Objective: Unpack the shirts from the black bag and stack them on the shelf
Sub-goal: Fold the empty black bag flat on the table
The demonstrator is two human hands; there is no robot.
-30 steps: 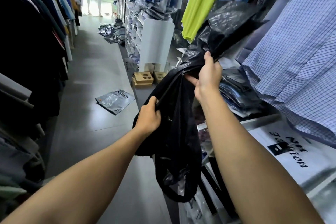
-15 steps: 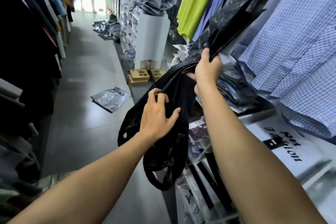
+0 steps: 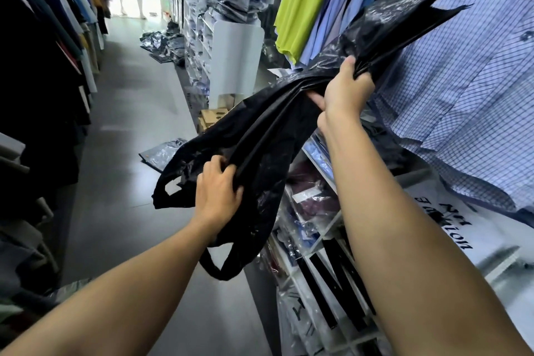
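Bag [image 3: 274, 136] in mid-air over the aisle, stretched limp and flat between both hands, just left of shelf [image 3: 318, 247]. Left hand [image 3: 218, 193]: fingers curled, gripping a fold near the handles. Right hand [image 3: 345, 89]: fist clenched round the bunched far end. Bag looks empty, so unpacking is probably done. Wrapped shirts [image 3: 313, 202] lie in the shelf compartments; cannot tell whether they are neatly stacked.

Dim indoors; blown-out glare at far doorway [image 3: 131, 0] (edges bent).
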